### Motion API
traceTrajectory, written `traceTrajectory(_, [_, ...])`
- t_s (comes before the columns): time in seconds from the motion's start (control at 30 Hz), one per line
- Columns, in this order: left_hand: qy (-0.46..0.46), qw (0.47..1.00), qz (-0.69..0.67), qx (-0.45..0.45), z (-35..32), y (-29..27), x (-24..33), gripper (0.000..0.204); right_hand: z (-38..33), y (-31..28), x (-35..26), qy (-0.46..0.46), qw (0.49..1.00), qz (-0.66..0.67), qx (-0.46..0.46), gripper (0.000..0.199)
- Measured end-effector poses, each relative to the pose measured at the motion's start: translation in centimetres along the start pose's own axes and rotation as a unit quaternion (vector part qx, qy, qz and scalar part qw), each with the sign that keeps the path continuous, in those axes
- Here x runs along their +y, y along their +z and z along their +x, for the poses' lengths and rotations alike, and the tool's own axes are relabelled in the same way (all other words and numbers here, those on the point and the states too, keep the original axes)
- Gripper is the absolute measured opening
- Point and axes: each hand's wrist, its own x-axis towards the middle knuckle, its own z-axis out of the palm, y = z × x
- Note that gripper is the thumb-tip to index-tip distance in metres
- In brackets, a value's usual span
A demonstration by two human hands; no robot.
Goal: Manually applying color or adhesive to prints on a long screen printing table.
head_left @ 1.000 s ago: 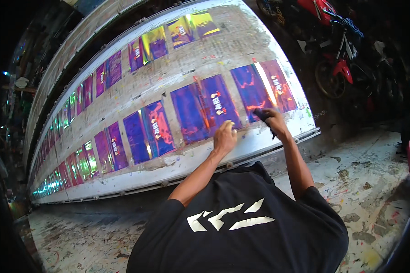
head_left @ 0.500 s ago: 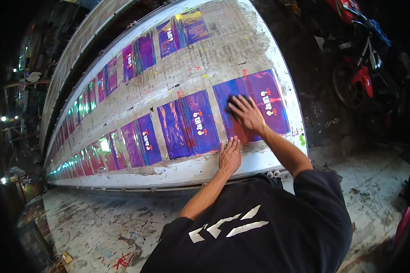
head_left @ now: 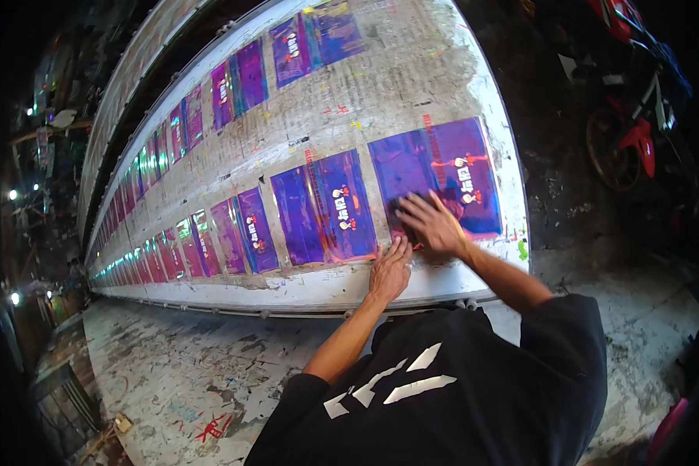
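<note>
A shiny purple-blue plastic sheet [head_left: 402,159] with red and white print lies flat at the near right end of a long table. My right hand [head_left: 435,223] rests on its lower part, palm down and fingers spread. A dark patch shows by those fingertips; whether it is a shadow or a reflection I cannot tell. At the sheet's lower left corner, my left hand [head_left: 391,268] lies with its fingers stretched out and close together, the fingertips touching the edge. Just left is a similar printed sheet [head_left: 291,225], which neither hand touches.
The long grey, paint-stained table [head_left: 396,85] carries two rows of such sheets running away to the left. Another long table [head_left: 136,74] stands beyond it. A red motorcycle [head_left: 637,144] is parked at the right. The floor [head_left: 186,357] is spotted with paint.
My right hand has slid down the sheet toward its near edge, closer to my left hand. The sheet's upper part now looks smoother. My left hand stays at the corner.
</note>
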Motion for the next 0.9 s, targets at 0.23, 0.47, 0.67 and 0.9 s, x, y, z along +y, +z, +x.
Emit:
traceTrajectory(0.23, [0.04, 0.998, 0.039, -0.007, 0.8, 0.7, -0.9, 0.07, 13.6, -0.7, 5.5, 0.207, 0.958, -0.104, 0.171, 0.058])
traceTrajectory(0.47, [0.081, 0.993, 0.07, -0.054, 0.3, -0.6, -3.4, 0.06, 1.7, 5.0, -4.1, 0.186, 0.965, -0.08, 0.166, 0.059])
traceTrajectory(0.67, [0.072, 0.992, 0.095, -0.044, 0.3, -1.2, -2.3, 0.064, -6.0, 4.4, -6.4, 0.152, 0.972, -0.078, 0.163, 0.047])
traceTrajectory(0.9, [-0.041, 0.973, -0.148, 0.174, 3.1, -0.1, 1.4, 0.032, -11.8, -0.9, -7.6, 0.315, 0.93, 0.107, 0.156, 0.029])
